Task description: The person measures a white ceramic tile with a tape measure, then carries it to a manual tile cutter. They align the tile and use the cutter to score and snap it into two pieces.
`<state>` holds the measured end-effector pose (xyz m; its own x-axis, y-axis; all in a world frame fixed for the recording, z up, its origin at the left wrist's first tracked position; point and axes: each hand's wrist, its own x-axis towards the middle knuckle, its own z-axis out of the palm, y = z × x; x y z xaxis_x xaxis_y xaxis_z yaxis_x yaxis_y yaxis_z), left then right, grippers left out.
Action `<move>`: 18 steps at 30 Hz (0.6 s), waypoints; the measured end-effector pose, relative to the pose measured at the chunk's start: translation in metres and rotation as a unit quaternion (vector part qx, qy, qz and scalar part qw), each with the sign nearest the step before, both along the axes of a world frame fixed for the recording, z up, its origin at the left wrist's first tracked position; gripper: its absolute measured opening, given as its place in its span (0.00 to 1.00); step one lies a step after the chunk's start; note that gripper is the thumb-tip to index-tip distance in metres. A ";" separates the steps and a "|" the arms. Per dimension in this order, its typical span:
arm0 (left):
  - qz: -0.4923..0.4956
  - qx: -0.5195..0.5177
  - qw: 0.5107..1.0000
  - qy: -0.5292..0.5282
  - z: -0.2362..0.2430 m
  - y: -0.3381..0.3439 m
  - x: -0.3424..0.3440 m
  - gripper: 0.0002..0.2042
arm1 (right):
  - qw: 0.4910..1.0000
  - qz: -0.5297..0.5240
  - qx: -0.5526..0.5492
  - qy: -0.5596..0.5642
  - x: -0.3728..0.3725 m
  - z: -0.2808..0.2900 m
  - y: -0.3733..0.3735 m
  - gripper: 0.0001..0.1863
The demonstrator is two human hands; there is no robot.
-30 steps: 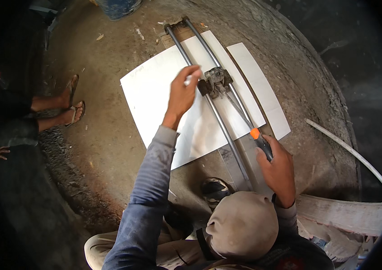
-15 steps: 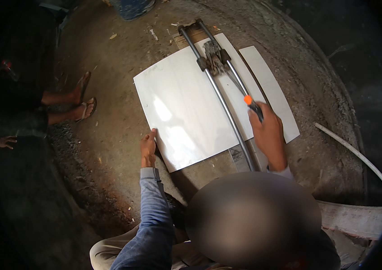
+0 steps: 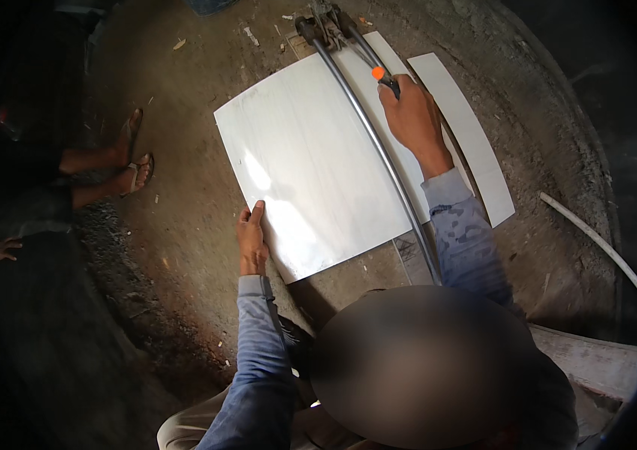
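Observation:
A large glossy white tile [image 3: 296, 161] lies on a manual tile cutter whose two steel rails [image 3: 369, 129] run over it lengthwise. My right hand [image 3: 414, 124] is wrapped round the cutter's black-and-orange handle [image 3: 387, 80], toward the far end of the rails. The handle reaches to the dark sliding carriage [image 3: 326, 24] at the far end stop. My left hand [image 3: 252, 234] holds the tile's near left edge, thumb on top; its other fingers are partly hidden. Beside the right rail lies a separate narrow white tile strip [image 3: 465, 135].
Another person's feet in sandals [image 3: 137, 169] and a hand [image 3: 2, 250] are at the left. A pale hose or pipe [image 3: 600, 247] curves along the right side. A blue container [image 3: 210, 6] stands at the far edge, and small chips litter the rough floor [image 3: 183, 202].
My right hand has pushed the handle away from me, and the carriage has slid along the rails to the far end. My left hand stays at the tile edge.

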<state>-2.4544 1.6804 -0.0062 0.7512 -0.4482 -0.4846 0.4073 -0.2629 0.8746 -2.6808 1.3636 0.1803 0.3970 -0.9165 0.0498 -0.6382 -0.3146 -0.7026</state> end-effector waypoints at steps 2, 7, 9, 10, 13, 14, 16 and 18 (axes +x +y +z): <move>-0.004 -0.001 1.000 0.007 0.002 -0.001 -0.001 0.19 | 1.000 0.002 0.009 0.019 0.005 -0.002 -0.003 0.18; -0.009 -0.014 1.000 0.006 0.005 -0.002 -0.005 0.19 | 0.999 -0.003 0.026 0.034 0.013 -0.002 -0.008 0.19; -0.009 -0.006 1.000 0.019 0.008 -0.002 -0.005 0.19 | 0.999 -0.005 0.033 0.040 0.015 -0.002 -0.009 0.20; -0.012 -0.010 1.000 0.010 0.009 -0.002 -0.005 0.19 | 0.998 -0.004 0.031 0.045 0.016 -0.002 -0.009 0.20; -0.016 -0.008 1.000 0.008 0.012 -0.002 -0.006 0.20 | 0.998 -0.003 0.033 0.047 0.016 -0.005 -0.010 0.21; -0.016 -0.006 1.000 0.005 0.013 -0.003 -0.007 0.21 | 0.998 -0.006 0.043 0.049 0.015 -0.006 -0.011 0.21; -0.018 -0.012 1.000 0.004 0.013 -0.006 -0.009 0.21 | 0.998 0.003 0.025 0.052 0.014 -0.009 -0.011 0.21; -0.019 -0.028 0.999 0.014 0.012 -0.007 -0.011 0.22 | 0.998 0.003 0.030 0.056 0.013 -0.010 -0.011 0.21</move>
